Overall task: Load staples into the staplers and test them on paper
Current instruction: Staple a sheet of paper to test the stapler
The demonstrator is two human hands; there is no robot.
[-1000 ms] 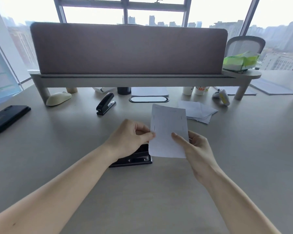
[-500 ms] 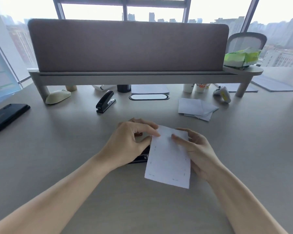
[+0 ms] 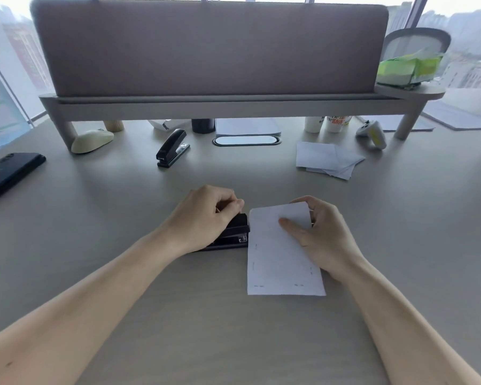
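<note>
The left hand [image 3: 206,215] was closed over the near stapler [image 3: 231,237] on the desk [image 3: 95,232], apparently to press it. The right hand [image 3: 314,234] pinched the paper [image 3: 281,262], feeding its edge into the stapler's mouth.

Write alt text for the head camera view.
A left hand presses a black stapler onto the edge of a paper sheet held by the right hand on a grey desk; a second stapler stands farther back.
</note>
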